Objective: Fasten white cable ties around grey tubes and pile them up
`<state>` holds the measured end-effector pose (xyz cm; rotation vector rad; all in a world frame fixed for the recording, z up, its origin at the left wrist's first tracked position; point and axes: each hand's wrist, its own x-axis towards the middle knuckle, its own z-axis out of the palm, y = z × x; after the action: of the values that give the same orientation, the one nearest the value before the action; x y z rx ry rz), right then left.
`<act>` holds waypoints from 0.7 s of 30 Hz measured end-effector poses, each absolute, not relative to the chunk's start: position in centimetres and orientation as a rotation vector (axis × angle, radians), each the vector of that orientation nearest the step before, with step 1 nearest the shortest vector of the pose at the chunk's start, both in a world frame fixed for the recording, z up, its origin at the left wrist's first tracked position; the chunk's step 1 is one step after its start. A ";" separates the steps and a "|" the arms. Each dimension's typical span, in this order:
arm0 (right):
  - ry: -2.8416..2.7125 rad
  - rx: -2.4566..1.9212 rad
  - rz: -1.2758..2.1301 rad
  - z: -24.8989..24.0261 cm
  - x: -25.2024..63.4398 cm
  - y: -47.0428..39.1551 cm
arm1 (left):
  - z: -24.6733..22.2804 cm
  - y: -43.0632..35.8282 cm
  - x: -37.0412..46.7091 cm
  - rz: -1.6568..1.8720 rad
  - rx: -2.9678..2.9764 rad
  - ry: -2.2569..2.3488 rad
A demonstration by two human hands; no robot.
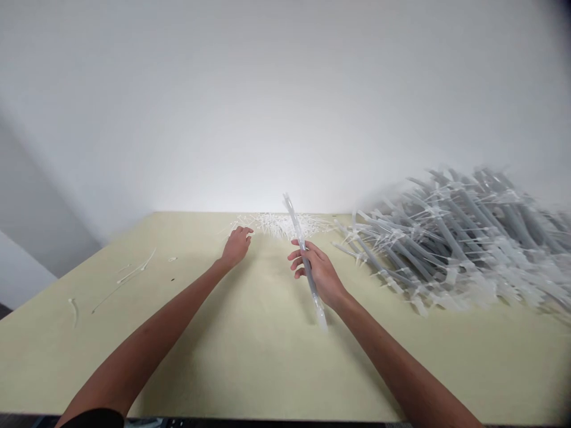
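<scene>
While our right hand (324, 274) grasps a grey tube with clear ends (311, 288) aslant over the bench (250, 368), thumb laid across it and the other fingers half bent beneath, we judge the step in hand to be steadying the tube as the other side reaches out. Left of the tube, well apart, a few stray ties (144, 267) lie about. Farther out, also left of the tube, our left hand (236, 245) hovers with bent fingers, apparently holding nothing. Right of the tube spreads a heap of similar tubes (428, 238), partly blurred. Beyond the tube lies a pile of white ties (276, 226); the next move seems to call for a fine pinch there. Both heaps sit loose on the bench; whether the tube's clear film encloses anything, we cannot tell.
</scene>
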<state>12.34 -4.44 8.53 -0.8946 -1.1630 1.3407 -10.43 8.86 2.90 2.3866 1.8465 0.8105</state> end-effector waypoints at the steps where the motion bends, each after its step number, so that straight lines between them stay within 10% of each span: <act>1: -1.137 -0.880 1.335 8.2 12.6 -4.2 | 2.5 10.2 -10.4 0.702 2.434 1.869; 11: -1.012 -0.801 1.339 6.6 13.3 -4.1 | 1.0 13.6 -9.2 0.619 2.413 1.802; 21: -0.982 -0.721 1.424 6.2 13.9 -4.2 | 4.4 6.3 -6.4 1.284 1.468 1.330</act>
<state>13.92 -4.17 6.23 -0.7207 -0.9818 1.4240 -6.38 6.35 4.39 1.4676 1.3301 1.2841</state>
